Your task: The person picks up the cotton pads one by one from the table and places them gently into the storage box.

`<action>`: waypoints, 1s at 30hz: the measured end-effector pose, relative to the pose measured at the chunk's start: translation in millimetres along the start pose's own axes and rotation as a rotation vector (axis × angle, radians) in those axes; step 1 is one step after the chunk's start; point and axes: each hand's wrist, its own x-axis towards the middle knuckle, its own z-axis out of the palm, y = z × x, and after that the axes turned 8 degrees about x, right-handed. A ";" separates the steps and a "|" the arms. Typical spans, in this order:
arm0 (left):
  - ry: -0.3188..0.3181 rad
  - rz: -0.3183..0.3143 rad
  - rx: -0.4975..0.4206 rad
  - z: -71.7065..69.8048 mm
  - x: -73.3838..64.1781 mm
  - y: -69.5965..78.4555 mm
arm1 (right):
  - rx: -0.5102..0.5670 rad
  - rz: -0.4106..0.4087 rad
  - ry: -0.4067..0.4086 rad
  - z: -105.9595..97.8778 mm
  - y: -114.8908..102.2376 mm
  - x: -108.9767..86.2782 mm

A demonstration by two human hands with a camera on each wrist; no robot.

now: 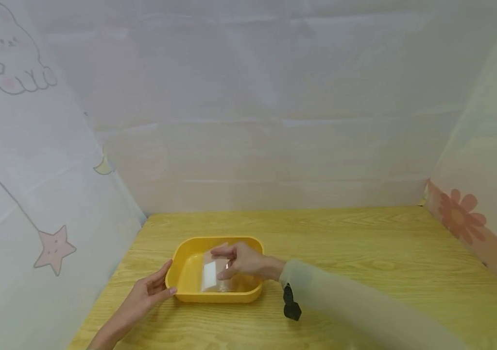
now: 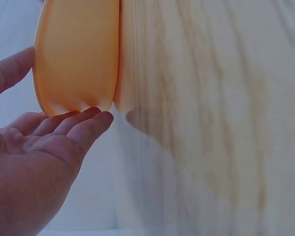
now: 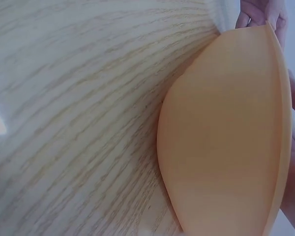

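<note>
A yellow plastic basin (image 1: 213, 297) sits on the table in the head view. My left hand (image 1: 142, 297) is at its left end, thumb at the near corner, other fingers along the end wall. In the left wrist view, those fingers (image 2: 91, 125) are mostly straight against the basin's wall (image 2: 78, 54). Inside the basin, my right hand (image 1: 246, 260) holds a clear plastic package (image 1: 210, 276) with a white panel between thumb and fingers. The package's right part is partly hidden by the hand. In the right wrist view, the basin's outer wall (image 3: 221, 128) hides most of the basin's inside.
The wood-grain table (image 1: 353, 253) stretches behind and to the right of the basin. White printed sheets (image 1: 274, 160) enclose its back and sides. A black dangling piece (image 1: 291, 306) hangs at the right sleeve's cuff (image 1: 294, 272).
</note>
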 end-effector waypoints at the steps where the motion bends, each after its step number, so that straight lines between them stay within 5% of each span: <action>1: -0.002 0.001 -0.008 0.1 -0.1 -0.4 | -0.003 0.008 0.003 1.2 -0.3 0.1; 30: -0.004 0.018 -0.011 -1.6 1.5 -3.0 | -0.181 0.153 0.148 16.9 -5.1 -4.2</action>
